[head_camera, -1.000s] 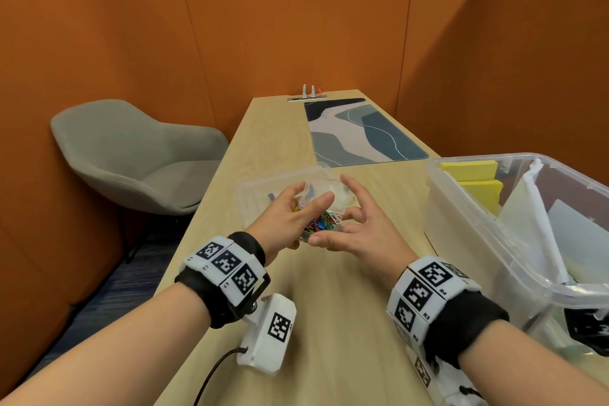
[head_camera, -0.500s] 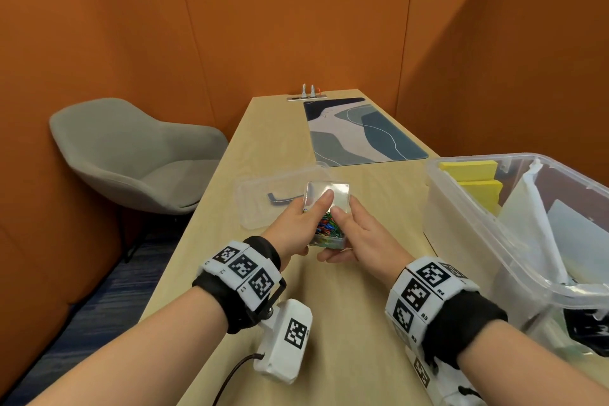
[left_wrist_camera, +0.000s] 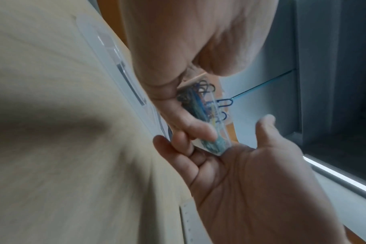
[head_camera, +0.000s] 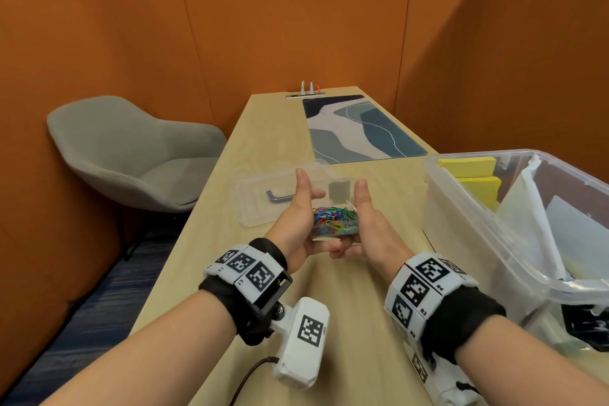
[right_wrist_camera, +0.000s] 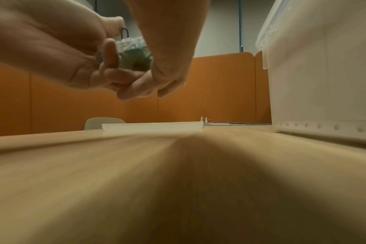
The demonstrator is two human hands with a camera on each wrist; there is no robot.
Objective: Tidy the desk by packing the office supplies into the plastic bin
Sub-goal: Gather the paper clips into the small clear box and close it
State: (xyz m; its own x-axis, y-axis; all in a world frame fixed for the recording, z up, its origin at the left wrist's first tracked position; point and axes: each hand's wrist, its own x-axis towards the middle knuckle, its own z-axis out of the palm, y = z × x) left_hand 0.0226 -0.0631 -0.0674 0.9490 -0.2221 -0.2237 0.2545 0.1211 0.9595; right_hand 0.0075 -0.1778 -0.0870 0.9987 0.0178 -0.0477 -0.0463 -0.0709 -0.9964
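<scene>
Paperclip box (head_camera: 334,220) cradled between both hands above desk (head_camera: 342,303).

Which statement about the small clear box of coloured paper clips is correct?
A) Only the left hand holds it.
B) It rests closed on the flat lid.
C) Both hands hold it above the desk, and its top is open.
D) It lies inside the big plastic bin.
C: in the head view the left hand and the right hand cup the paper clip box above the desk, with the clips uncovered.
</scene>
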